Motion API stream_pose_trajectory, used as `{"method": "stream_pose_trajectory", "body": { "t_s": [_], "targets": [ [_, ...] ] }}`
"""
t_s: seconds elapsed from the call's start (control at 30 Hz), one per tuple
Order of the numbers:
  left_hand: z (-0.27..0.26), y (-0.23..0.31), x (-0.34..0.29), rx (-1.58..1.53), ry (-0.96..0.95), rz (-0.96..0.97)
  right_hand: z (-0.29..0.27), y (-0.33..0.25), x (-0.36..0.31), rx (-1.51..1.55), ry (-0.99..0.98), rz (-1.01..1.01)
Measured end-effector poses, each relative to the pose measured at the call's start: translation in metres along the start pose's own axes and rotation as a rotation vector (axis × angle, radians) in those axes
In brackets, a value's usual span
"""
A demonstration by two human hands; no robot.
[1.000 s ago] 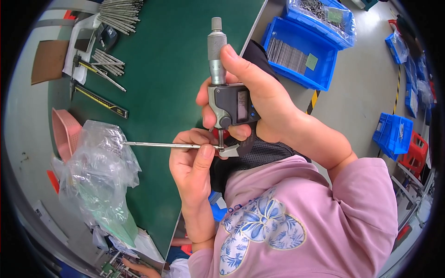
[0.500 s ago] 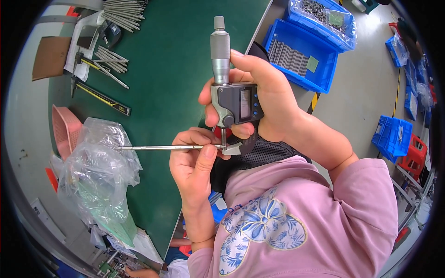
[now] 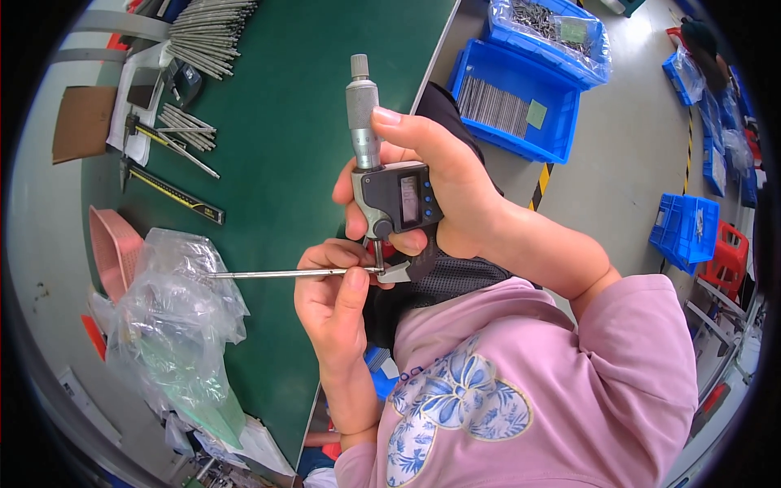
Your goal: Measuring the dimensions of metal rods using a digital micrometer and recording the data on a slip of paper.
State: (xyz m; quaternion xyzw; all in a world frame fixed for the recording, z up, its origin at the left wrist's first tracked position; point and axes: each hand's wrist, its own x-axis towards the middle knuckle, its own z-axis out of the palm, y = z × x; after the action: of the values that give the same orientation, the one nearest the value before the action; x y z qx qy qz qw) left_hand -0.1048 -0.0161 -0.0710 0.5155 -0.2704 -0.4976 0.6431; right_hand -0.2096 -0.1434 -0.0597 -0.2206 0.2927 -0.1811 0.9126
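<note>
Rod in the micrometer, measurement under way
Left hand point(image 3: 333, 305) pinches the rod point(image 3: 281, 274) between the anvils; right hand point(image 3: 423, 191) grips the micrometer point(image 3: 386, 191); more rods point(image 3: 207, 28) wait at the table's point(image 3: 285, 130) far edge.

One digital micrometer point(image 3: 389, 183), one thin steel rod point(image 3: 285, 274), two calipers point(image 3: 175, 193), four blue bins point(image 3: 521, 106).

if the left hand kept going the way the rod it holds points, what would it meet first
Probably the crumpled clear plastic bag. The left hand pinches a thin metal rod whose free tip ends at the bag's upper edge. Depth is unclear, so the rod may pass just above it.
</note>
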Motion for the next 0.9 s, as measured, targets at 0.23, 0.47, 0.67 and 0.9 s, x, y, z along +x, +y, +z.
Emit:
{"method": "stream_pose_trajectory", "body": {
  "t_s": [0.23,0.47,0.67,0.9],
  "targets": [
    [-0.0013,0.0001,0.0006,-0.007,-0.002,0.003,-0.0013,0.0024,0.0016,-0.098,-0.036,-0.049],
    [-0.0018,0.0028,-0.0013,-0.032,-0.043,-0.002,-0.0022,0.0019,0.0035,0.014,-0.079,0.019],
    [-0.0034,0.0005,0.0000,-0.064,-0.076,-0.016,-0.0023,-0.0007,0.0006,0.080,-0.043,0.062],
    [-0.0047,-0.0003,0.0008,-0.061,-0.122,0.009,-0.0012,0.0009,-0.0003,-0.013,-0.018,0.036]
  ]
}}
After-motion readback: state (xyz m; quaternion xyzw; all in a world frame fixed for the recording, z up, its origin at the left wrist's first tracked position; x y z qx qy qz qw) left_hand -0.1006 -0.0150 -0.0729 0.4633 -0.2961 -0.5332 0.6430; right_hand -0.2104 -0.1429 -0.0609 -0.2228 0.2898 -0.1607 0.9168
